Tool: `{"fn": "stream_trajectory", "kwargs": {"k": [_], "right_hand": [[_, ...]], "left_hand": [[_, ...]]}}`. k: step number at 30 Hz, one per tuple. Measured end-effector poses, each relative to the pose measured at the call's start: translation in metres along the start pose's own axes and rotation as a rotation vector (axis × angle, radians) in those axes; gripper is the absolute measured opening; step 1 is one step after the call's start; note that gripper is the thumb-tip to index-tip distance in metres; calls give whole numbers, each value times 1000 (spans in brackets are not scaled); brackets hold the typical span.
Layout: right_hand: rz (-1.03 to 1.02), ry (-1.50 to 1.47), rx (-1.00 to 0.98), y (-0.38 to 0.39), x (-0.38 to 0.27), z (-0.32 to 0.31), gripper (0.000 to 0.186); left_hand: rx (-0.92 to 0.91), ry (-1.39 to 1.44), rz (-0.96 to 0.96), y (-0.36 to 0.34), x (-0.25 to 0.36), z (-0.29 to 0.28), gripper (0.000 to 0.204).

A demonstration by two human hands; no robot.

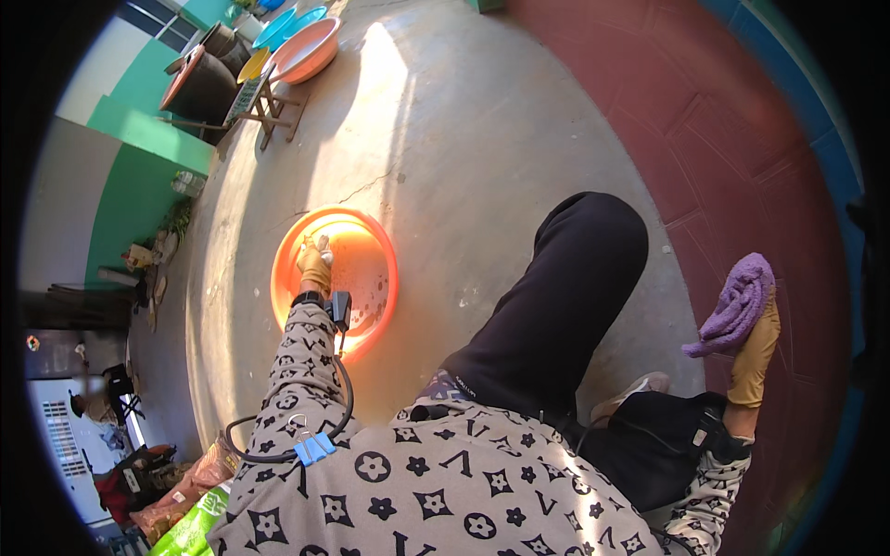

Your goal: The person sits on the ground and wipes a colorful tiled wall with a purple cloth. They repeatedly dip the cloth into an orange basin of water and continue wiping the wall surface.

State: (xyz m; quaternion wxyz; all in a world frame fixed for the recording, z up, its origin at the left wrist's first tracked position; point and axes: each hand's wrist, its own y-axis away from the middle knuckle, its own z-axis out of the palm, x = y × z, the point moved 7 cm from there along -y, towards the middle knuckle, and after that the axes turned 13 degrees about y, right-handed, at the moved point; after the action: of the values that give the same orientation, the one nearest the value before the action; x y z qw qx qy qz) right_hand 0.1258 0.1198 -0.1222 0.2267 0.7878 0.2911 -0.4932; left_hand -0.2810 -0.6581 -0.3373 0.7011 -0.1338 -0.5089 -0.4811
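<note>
My left hand, in a tan glove, is stretched forward over the orange basin on the floor. Its fingers look curled, with something small and whitish at their tips that I cannot make out. Water drops or wet spots show on the basin's bottom. Out to the far right, my right hand, also gloved in tan, grips a bunched purple cloth. The cloth hangs over the fingers, above the red paving.
A low wooden stand is at the far left, by a pink basin, blue basins and a large dark pot. Bags lie at the lower left. Red paving borders the concrete on the right. A cable runs along my left arm.
</note>
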Motion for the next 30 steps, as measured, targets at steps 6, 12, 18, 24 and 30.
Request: {"fn": "stream_trajectory", "kwargs": {"k": [6,12,18,24,30], "right_hand": [[8,-317,186,-11,0,-1,36],[-4,-327,223,-7,4,2,37],[-96,-331,295,-8,-2,-5,38],[-30,-305,268,0,-11,-12,41],[63,-316,236,5,-20,-2,40]], "left_hand": [[-7,-254,-187,-10,-10,16,21],[-349,-268,-157,-27,-60,216,37],[-1068,-397,-1,183,-104,562,24],[-1248,-100,-128,404,-196,715,21],[-1228,375,-96,468,-280,762,51]]}}
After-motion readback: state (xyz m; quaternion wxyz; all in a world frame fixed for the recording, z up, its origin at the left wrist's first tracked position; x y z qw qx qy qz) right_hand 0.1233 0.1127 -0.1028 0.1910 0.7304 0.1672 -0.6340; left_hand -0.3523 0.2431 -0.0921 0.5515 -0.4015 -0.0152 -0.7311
